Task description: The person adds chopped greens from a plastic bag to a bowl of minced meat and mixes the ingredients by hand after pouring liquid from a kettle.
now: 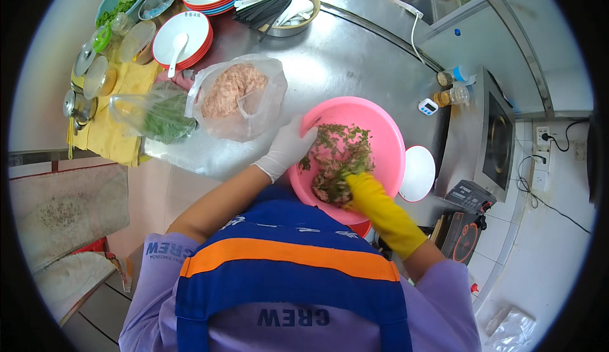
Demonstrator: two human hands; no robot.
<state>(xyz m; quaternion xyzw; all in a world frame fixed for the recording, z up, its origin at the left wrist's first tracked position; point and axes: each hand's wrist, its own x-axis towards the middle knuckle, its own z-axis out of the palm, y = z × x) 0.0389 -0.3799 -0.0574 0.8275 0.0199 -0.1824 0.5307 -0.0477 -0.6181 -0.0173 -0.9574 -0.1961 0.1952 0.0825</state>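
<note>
A pink plastic basin (pixel 387 137) stands at the steel counter's front edge, close against the apron. Inside it lies ground meat mixed with chopped greens (pixel 333 180), with loose green bits spread up the far side. My left hand (pixel 292 145), in a thin white disposable glove, grips the basin's left rim, thumb over the inside. A yellow rubber glove covers my right hand (pixel 359 190), which is pushed into the meat mixture at the basin's right; its fingers are blurred and partly buried. Left of the basin, an open plastic bag (pixel 273 80) holds plain ground meat (pixel 233 90).
Beside that bag sits a bag of greens (pixel 166 114). Stacked bowls (pixel 183 38) and a basket of spoons and chopsticks (pixel 309 26) stand farther back. At right are a white bowl (pixel 417 173), a digital timer (pixel 428 107), seasoning jars (pixel 449 97) and an induction cooker (pixel 497 137).
</note>
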